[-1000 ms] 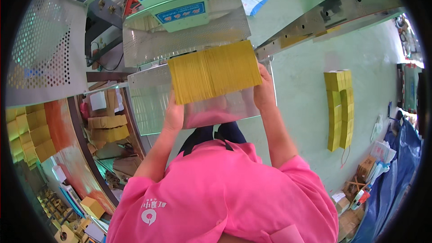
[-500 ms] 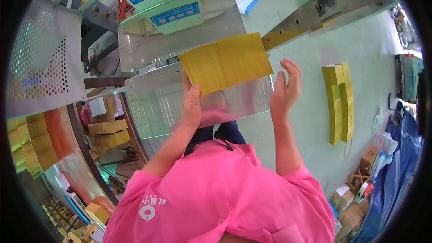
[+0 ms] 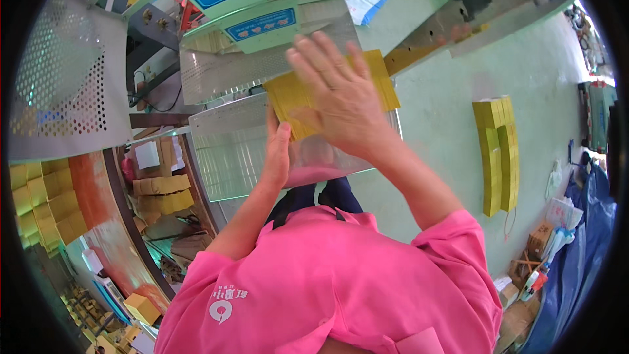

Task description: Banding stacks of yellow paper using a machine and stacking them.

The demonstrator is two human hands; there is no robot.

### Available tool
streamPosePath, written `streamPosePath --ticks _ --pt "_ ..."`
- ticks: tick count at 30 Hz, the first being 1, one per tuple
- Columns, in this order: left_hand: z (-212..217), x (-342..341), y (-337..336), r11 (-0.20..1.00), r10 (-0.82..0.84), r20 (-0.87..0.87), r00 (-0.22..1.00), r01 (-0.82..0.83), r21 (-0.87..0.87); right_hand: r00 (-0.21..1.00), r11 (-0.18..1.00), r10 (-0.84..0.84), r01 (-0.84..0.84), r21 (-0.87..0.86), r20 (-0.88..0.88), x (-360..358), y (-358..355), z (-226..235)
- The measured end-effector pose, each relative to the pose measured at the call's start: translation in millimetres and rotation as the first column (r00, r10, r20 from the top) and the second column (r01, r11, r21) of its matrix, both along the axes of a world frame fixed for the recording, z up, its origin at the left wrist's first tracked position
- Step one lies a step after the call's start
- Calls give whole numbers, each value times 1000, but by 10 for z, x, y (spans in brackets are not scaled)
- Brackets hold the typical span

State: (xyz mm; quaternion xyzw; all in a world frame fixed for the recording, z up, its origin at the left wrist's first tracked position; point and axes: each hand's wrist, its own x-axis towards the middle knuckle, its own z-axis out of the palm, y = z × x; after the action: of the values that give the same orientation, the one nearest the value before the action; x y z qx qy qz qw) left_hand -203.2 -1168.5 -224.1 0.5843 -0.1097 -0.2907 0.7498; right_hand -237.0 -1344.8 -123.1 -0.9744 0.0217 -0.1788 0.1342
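A thick stack of yellow paper sheets (image 3: 384, 82) is held on edge over a shiny ribbed metal tray (image 3: 223, 151) of a green machine (image 3: 244, 1). My left hand (image 3: 278, 152) grips the stack from its lower left side, thumb up against it. Over the stack's facing side lies my right hand (image 3: 341, 99), flat, with fingers spread, and it hides most of the sheets. My pink shirt fills the lower part of the view.
A perforated metal guard (image 3: 59, 72) stands at the left, with yellow stacks (image 3: 33, 210) below it. Two tall piles of yellow sheets (image 3: 498, 151) stand on the green floor at the right. Small cartons (image 3: 538, 241) and a blue bag (image 3: 586, 223) lie at the far right.
My right hand let go of the stack's right edge, swung clear, and now lies flat across its face. The stack has shifted up toward the machine while the left hand keeps hold.
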Motion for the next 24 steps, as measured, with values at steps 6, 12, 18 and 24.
streamPosePath --ticks 6,12,18,24 --pt "-237 152 67 992 -112 -50 992 115 50 991 991 33 -16 133 -128 56 -42 -304" --pt "-21 137 -31 997 -70 29 997 69 18 999 980 2 -11 200 43 -15 31 -462" --pt "-147 261 191 994 83 -130 988 -92 -61 864 855 -286 34 518 415 -825 -243 -362" --pt "-312 295 107 993 29 72 997 -36 112 885 305 -457 248 919 -86 -1325 -628 -1184"
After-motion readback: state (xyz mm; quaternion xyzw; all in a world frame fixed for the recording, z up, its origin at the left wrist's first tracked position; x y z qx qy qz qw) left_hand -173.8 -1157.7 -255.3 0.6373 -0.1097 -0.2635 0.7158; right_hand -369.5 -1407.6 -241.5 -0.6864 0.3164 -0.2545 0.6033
